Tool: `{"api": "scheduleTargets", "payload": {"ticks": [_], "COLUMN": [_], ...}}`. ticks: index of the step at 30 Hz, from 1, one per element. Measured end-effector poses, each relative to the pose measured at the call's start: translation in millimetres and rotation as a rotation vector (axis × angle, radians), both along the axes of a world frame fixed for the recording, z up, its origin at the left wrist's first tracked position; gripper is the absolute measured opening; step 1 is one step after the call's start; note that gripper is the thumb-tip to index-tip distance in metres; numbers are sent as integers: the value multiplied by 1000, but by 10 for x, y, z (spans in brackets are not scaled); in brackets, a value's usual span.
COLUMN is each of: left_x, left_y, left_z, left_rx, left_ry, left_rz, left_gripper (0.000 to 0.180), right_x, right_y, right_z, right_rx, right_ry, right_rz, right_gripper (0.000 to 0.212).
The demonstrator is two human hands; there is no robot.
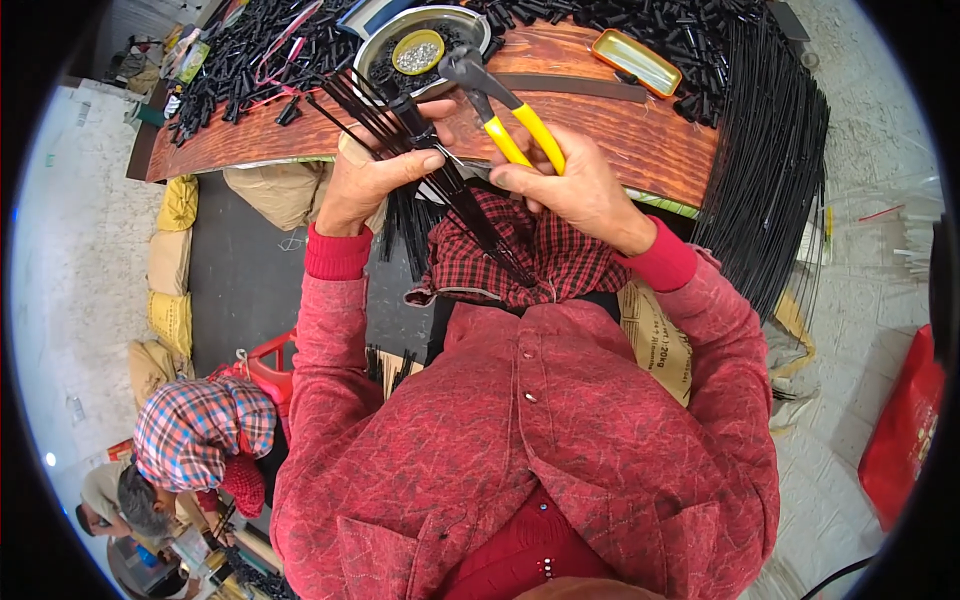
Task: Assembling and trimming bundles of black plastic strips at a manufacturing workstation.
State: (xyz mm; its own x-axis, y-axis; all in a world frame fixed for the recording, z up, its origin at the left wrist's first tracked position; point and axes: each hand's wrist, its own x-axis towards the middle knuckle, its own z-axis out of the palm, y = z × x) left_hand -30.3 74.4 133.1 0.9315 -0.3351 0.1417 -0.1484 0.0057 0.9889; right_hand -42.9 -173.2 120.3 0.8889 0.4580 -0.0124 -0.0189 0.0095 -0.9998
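Left hand (370,178) curled round black rod bundle (468,205), thumb on top, likely to steady it; right hand (592,187) wrapped round yellow-handled pliers (536,130), handles parted, probably keeping the head near the bundle's upper end; both around table's (645,135) near edge; bare wood rightward leaves room; steel bowl (374,48) crowds beyond.

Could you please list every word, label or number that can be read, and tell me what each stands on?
Tan sack beside the lap: dark printed lettering and numbers, partly legible; I don't copy printed text.
Red item at the far right: pale markings, too blurred to read.
Yellow-handled pliers: no readable lettering.
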Motion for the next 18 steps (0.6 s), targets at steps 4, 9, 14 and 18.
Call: {"api": "scheduleTargets", "payload": {"ticks": [4,9,14,18], "left_x": [-27,-6,-19,-41], "left_y": [-30,-7,-59,-70], "left_z": [5,-78,-57,21], "left_rx": [7,-3,-36,-18], "left_ry": [11,-14,4,18], "left_rz": [38,65,91,94], "left_gripper": [49,48,43,43], "right_x": [26,38,40,18], "right_y": [202,306,345,277], "right_z": [62,90,1,115], "right_rx": [68,174,217,338], "right_ry": [-172,-113,9,182], "right_rz": [-94,-52,-1,122], "right_gripper": [29,26,33,38]}}
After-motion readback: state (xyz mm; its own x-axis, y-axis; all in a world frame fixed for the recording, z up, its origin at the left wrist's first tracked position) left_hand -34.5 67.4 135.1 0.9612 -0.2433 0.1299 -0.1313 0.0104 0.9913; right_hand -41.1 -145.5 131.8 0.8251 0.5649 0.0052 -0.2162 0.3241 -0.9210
